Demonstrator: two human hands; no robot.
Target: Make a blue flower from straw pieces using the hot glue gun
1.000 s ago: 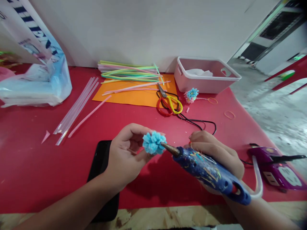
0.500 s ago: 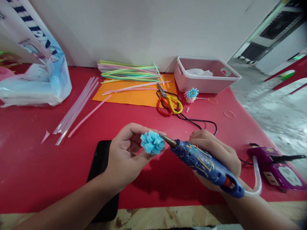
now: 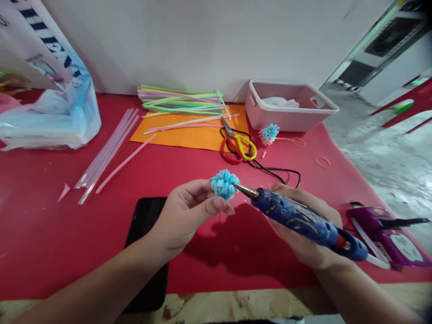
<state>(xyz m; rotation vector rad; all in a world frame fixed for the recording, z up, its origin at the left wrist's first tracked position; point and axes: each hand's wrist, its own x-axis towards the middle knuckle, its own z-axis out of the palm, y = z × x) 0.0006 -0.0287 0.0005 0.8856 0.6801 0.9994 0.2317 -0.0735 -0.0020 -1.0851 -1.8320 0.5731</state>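
Note:
Between the thumb and fingers of my left hand (image 3: 192, 204) is a fluffy light-blue pipe-cleaner flower (image 3: 223, 185), with a thin wire hanging below it. My right hand (image 3: 308, 225) is wrapped round a blue hot glue gun (image 3: 293, 216) streaked with dried glue, a white glue stick curving from its rear. The metal nozzle points left and meets the flower's right edge; whether it touches the petals I cannot tell. Under my left forearm lies a black phone (image 3: 148, 252) on the red tabletop (image 3: 189, 157).
Scissors (image 3: 238, 144) and pipe cleaners (image 3: 182, 103) lie on orange paper (image 3: 199, 139). Clear glue sticks (image 3: 108, 153) are at left, near a plastic bag (image 3: 77, 112). At right are a pink basket (image 3: 286, 114), a finished blue-and-pink flower (image 3: 269, 133), a black cord (image 3: 283, 170) and a purple power strip (image 3: 388, 238).
My left hand has raised the flower slightly up and to the right, tilting it so its side shows. The glue gun has shifted right along with it, its nozzle still near the petals.

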